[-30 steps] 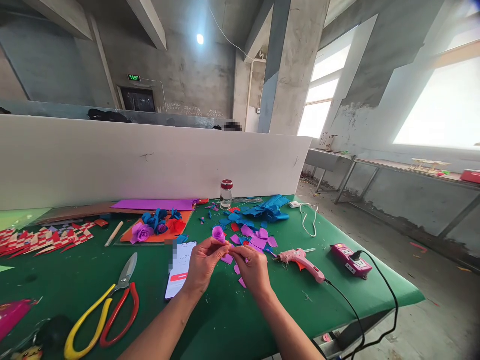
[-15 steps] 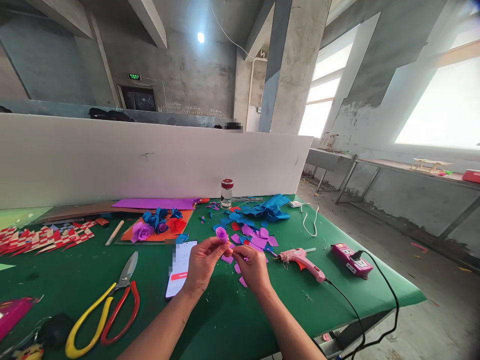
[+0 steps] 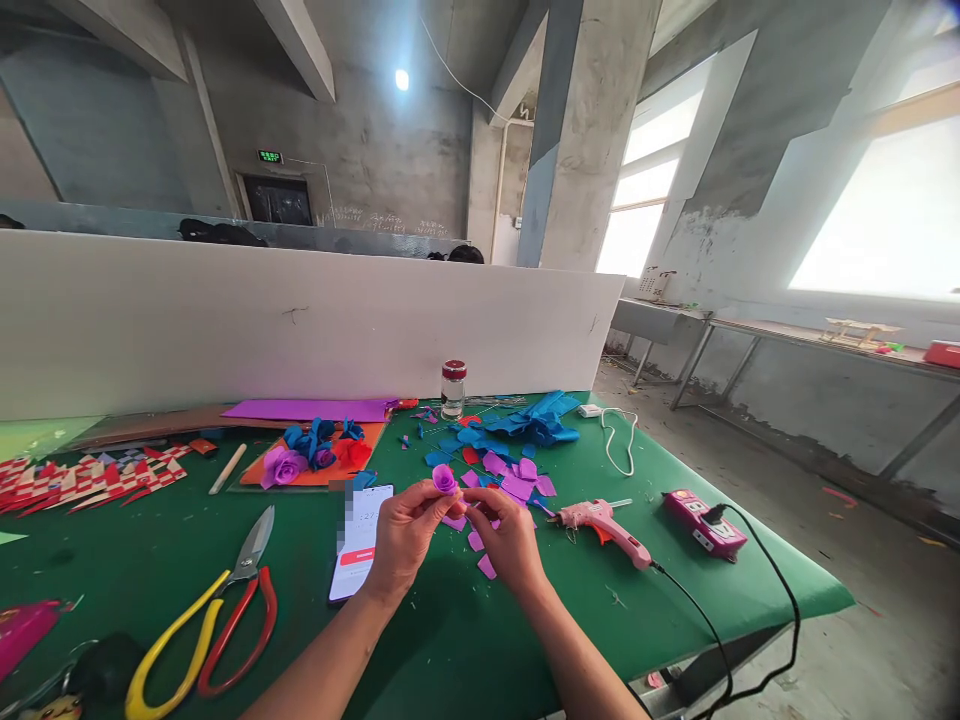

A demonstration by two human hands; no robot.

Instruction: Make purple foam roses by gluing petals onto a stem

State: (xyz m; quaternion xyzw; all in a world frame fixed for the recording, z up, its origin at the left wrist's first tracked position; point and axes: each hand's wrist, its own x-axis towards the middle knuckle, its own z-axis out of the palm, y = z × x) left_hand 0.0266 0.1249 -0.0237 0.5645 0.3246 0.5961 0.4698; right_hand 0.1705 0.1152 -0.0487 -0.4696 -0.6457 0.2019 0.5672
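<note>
A small purple paper flower [image 3: 444,479] stands upright between the fingertips of my left hand [image 3: 405,525], which is closed around its base. My right hand [image 3: 510,535] is closed in a pinch at the lower part of the same flower, its fingertips touching those of the left. What exactly the right fingers grip there is too small to see. Loose purple paper petals [image 3: 517,484] lie on the green table just behind the hands. A pink glue gun [image 3: 606,526] rests to the right of my right hand. Partly behind my left wrist is a phone [image 3: 357,545] with a lit screen.
Scissors [image 3: 238,585] lie at the left. Finished paper flowers [image 3: 304,455] sit on an orange sheet [image 3: 264,468]. Behind are a red-lidded jar [image 3: 453,390], blue paper pieces [image 3: 541,420] and a white board [image 3: 300,325]. A pink power strip [image 3: 703,522] with a black cord stands right.
The hands stay almost in place. The purple flower has tipped slightly, so more of its open top faces me. The right fingertips have shifted a little at its base.
</note>
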